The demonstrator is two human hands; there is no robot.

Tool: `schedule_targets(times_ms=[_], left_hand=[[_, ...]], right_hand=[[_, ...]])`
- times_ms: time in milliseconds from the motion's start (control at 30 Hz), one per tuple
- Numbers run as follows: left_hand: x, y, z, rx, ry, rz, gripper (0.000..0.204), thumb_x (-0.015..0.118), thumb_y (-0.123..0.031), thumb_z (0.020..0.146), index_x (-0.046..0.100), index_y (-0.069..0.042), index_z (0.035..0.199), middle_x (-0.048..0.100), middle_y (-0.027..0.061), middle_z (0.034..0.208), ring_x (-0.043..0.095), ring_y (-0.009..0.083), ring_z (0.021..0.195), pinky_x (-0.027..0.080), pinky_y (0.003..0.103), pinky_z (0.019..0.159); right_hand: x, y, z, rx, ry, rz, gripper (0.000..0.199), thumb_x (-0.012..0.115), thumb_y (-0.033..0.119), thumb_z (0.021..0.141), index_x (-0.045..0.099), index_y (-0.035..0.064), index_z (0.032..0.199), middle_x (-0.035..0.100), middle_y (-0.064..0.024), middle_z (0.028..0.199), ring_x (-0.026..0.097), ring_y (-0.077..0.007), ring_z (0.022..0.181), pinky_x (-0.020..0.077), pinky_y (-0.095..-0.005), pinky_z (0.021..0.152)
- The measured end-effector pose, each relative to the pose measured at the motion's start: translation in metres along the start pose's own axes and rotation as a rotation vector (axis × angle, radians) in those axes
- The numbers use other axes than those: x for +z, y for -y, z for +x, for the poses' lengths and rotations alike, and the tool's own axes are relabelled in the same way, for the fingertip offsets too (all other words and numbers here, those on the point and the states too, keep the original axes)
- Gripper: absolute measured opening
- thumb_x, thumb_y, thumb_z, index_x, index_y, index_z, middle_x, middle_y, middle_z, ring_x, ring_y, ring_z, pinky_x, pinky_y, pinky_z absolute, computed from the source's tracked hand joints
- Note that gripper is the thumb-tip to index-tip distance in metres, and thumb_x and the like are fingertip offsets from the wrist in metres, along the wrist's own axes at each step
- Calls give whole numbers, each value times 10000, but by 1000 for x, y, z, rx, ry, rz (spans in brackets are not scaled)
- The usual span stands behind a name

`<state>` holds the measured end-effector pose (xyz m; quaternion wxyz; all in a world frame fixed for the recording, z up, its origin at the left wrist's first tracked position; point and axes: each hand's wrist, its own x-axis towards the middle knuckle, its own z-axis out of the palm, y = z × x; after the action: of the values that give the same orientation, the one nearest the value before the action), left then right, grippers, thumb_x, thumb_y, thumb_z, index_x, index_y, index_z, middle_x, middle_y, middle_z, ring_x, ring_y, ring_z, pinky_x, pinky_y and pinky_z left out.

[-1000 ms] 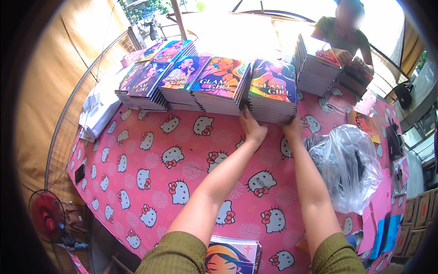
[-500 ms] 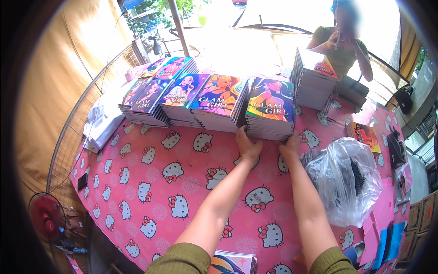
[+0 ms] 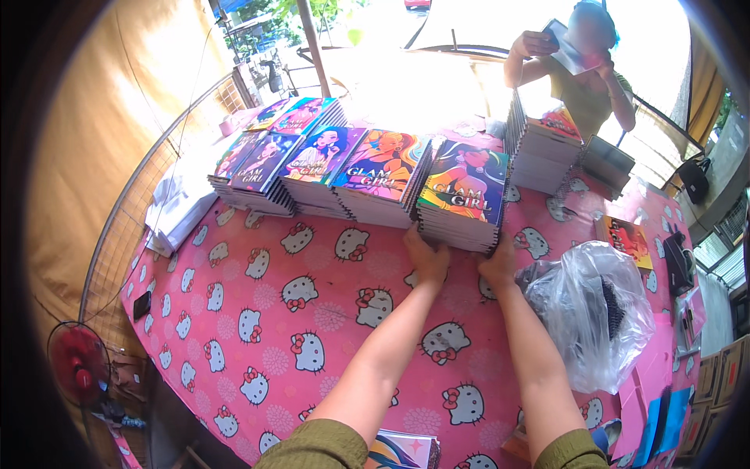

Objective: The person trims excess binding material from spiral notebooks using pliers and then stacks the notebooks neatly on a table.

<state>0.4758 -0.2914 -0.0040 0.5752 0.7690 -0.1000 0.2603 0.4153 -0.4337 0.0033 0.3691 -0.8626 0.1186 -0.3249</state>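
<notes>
A stack of spiral notebooks (image 3: pixel 461 191) with a colourful illustrated cover on top stands at the far middle of the pink table. My left hand (image 3: pixel 426 259) grips its lower left corner, and my right hand (image 3: pixel 498 262) holds the lower right corner, so the stack sits between them. Both sets of fingertips are partly hidden behind the notebooks. To its left, close by, stands another notebook stack (image 3: pixel 383 168), with more stacks (image 3: pixel 316 160) further left. A taller stack (image 3: pixel 547 148) with an orange cover is behind on the right.
A clear plastic bag (image 3: pixel 586 320) of dark coils lies right of my arm. Near the front edge are illustrated sheets (image 3: pixel 402 449). A phone (image 3: pixel 141 306) lies at the left edge, with a red fan (image 3: pixel 80 366) beyond. Across the table, a person (image 3: pixel 582 86) holds up a booklet.
The stack between my hands has turned slightly, its near side shifting a little left and toward me. The person opposite has raised a booklet in front of the face.
</notes>
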Motion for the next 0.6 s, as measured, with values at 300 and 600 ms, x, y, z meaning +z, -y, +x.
schedule_targets(times_ms=[300,600], left_hand=[[-3,2,-2,-139,75,-5,633,618,-36,699,344,65,1261,425,240,1174,434,372,1114,357,420,972],[-142,-14,17,-858,907,-416,1208,705,-351,792,-314,-129,1402,187,242,1490,222,306,1387,209,431,1127]], right_hand=[[-7,15,-3,123,31,8,587,798,83,604,503,-12,1102,565,-205,1038,537,-390,995,443,-436,854],[-18,44,-60,369,83,-41,680,766,394,731,495,-33,1185,523,-195,1191,481,-339,1161,390,-420,961]])
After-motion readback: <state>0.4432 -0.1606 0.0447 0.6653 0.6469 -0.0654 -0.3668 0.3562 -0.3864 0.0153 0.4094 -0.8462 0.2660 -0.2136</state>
